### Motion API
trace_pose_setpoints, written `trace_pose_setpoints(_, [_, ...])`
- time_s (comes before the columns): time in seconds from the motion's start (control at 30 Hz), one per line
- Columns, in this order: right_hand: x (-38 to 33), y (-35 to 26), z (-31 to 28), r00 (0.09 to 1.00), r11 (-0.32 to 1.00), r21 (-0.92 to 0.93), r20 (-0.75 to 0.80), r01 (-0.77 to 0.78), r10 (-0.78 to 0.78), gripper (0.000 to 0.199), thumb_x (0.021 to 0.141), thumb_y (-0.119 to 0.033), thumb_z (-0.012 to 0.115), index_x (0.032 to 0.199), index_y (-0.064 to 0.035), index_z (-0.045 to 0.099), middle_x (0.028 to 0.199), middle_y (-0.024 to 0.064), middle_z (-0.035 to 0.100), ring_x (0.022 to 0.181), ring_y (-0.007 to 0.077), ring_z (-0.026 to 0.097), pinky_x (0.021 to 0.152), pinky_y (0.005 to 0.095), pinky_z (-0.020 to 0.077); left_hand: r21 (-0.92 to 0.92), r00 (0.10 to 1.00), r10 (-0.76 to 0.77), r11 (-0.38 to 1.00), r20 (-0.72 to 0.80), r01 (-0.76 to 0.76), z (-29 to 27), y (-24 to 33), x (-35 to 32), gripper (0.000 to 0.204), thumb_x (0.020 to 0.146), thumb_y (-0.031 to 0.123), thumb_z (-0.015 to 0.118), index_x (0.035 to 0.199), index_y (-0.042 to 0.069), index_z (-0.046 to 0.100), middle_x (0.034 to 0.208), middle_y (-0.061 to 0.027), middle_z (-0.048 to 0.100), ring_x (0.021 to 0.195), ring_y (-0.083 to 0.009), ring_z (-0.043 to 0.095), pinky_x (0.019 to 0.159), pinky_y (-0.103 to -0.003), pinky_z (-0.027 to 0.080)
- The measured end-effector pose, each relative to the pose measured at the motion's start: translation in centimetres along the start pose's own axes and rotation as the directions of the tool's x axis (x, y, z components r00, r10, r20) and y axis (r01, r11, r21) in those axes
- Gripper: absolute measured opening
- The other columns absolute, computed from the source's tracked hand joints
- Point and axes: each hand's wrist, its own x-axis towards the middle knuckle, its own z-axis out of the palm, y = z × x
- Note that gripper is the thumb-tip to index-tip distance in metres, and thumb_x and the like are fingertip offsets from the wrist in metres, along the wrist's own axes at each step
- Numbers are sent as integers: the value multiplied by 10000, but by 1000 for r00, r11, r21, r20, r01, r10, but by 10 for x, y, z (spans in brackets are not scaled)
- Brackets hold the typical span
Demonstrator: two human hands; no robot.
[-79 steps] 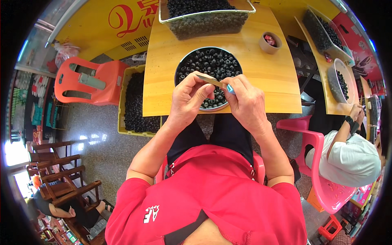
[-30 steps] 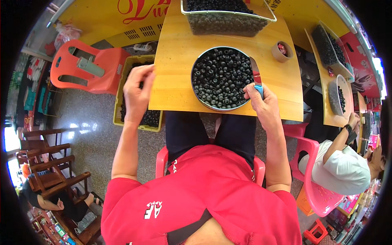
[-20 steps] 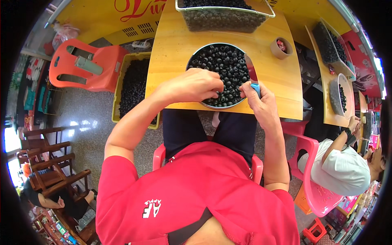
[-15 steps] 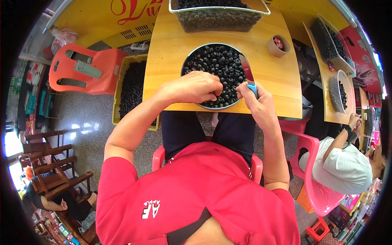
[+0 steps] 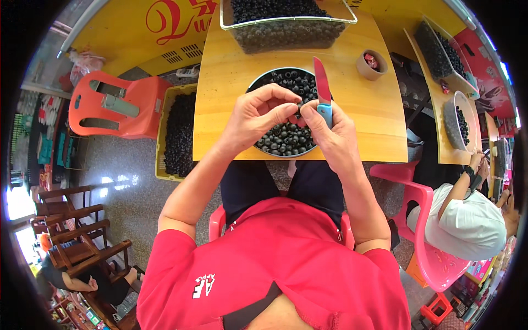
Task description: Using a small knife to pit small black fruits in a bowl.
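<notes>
Above a round bowl (image 5: 252, 86) at the table's near edge, my two hands meet fingertip to fingertip. The bowl holds many small black round pieces (image 5: 283, 140), several with a hole in them. With thumb and fingers pinched, my left hand (image 5: 247, 121) has what looks like one black piece at its fingertips, mostly hidden. My right hand (image 5: 335, 135) is closed around the blue handle of a small knife (image 5: 323, 85). The knife's blade, reddish with reflection, points away from me over the bowl's right side. My right thumb and fingertips touch close to my left fingertips.
A clear bin (image 5: 289, 36) of black pieces stands at the table's far edge, a small cup (image 5: 372, 65) to its right. Left of the table are a yellow crate (image 5: 161, 144) and an orange chair (image 5: 124, 104) with a green bottle. A person in white (image 5: 467, 223) sits at the right.
My left hand has risen from the pieces in the bowl to my right hand. The knife, mostly hidden before, now shows its blade pointing away from me. The view has shifted slightly.
</notes>
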Motion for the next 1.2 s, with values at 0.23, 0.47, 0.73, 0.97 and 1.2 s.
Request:
trace_pose_setpoints(0.23, [7,-4,-5,991,983,125,21,-137,135,194,928,-231,621,976,-43,615,771,25,641,508,8,416,445,177,321,-57,995,42,997,-90,-47,13,-8,-8,192,897,30,627,1083,-10,603,1004,-47,616,923,-126,617,800,-256,511])
trace_pose_setpoints(0.47, [9,-4,-3,986,966,200,50,-165,158,174,911,-214,639,948,-45,618,720,-2,609,494,5,396,424,175,293,-74,984,-8,997,-178,-5,21,-9,-12,203,901,33,624,1097,-12,598,1016,-45,611,885,-112,605,789,-241,496])
trace_pose_setpoints(0.73, [10,-3,0,987,978,137,8,-158,158,162,892,-199,672,933,-47,632,606,-56,510,466,10,385,414,173,271,203,947,176,971,-269,-123,24,-20,-16,160,880,66,658,1014,-20,670,950,-56,623,839,-102,609,735,-225,504])
trace_pose_setpoints(0.97, [10,-1,-3,988,982,116,19,-151,150,136,910,-183,650,921,-48,638,594,-61,485,471,12,382,417,178,273,110,959,99,991,-267,-71,22,-16,-21,145,883,47,643,1008,-12,686,963,-58,615,838,-114,604,719,-228,506])
trace_pose_setpoints(1.2, [12,-4,-10,996,994,-95,59,-62,67,138,922,-172,623,915,-35,636,667,-67,519,550,8,404,479,172,304,244,958,196,959,-211,-143,20,-19,-22,147,875,57,653,993,-27,675,933,-76,632,849,-122,624,743,-255,512])
